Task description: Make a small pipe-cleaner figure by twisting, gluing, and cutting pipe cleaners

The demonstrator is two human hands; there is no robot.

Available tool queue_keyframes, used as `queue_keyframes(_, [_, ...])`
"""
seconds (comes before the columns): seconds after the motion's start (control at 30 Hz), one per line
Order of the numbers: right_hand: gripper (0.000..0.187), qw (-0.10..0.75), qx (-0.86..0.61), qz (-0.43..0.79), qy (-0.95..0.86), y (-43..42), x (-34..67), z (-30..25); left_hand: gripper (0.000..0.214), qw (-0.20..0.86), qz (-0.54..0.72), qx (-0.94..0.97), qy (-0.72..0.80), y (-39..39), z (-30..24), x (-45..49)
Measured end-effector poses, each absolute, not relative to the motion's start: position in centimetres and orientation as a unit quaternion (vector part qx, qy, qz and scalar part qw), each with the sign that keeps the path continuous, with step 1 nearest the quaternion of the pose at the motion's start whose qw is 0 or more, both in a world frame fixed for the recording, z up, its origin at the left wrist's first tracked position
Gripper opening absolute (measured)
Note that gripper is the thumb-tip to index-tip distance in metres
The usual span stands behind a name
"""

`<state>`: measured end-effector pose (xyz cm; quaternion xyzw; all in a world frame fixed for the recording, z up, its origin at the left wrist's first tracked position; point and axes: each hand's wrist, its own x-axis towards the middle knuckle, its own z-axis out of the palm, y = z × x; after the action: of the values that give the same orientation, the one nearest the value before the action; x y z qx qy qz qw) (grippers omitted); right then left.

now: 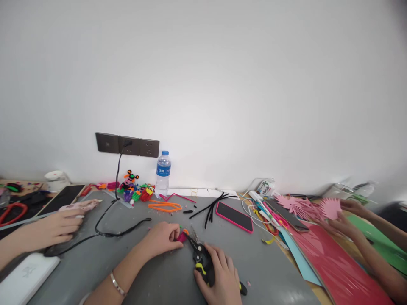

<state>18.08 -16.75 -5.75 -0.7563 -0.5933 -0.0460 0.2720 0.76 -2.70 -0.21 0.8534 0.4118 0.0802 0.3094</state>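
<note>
My left hand (159, 238), with a bracelet at the wrist, pinches a small magenta fuzzy piece (181, 237) that looks like bent pipe cleaner. A bit of orange shows at its upper end. My right hand (222, 273) is wrapped round a pair of black pliers (199, 253) with yellow-green parts on the handles. The jaws point up and left and reach the orange end of the piece; whether they grip it is too small to tell. Beyond my hands lie orange pipe cleaners (164, 206) and a bundle of black pipe cleaners (212, 206).
A water bottle (163, 173) stands by the wall, beside colourful pipe-cleaner figures (136, 190). A pink-cased phone (234, 217) lies right of centre. A black cable (104, 234) crosses the left side. Other people's hands work at left (65, 226) and right (346, 222), the latter with pink folded paper (330, 208).
</note>
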Motion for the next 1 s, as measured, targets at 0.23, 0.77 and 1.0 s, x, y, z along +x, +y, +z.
queue_keyframes(0.23, [0.048,0.266,-0.756,-0.053,-0.595,-16.75,18.06,-5.72,0.025,0.314,0.087,0.852,0.409,-2.65,-0.37,0.66])
queue_keyframes(0.77, [0.048,0.260,-0.751,-0.071,-0.603,-16.78,18.17,-5.91,0.024,0.305,0.078,0.851,0.420,-2.87,0.07,0.60])
queue_keyframes(1.0, [0.050,0.262,-0.751,-0.070,-0.602,-16.77,18.15,-6.08,0.023,0.301,0.073,0.857,0.412,-2.86,0.00,0.66])
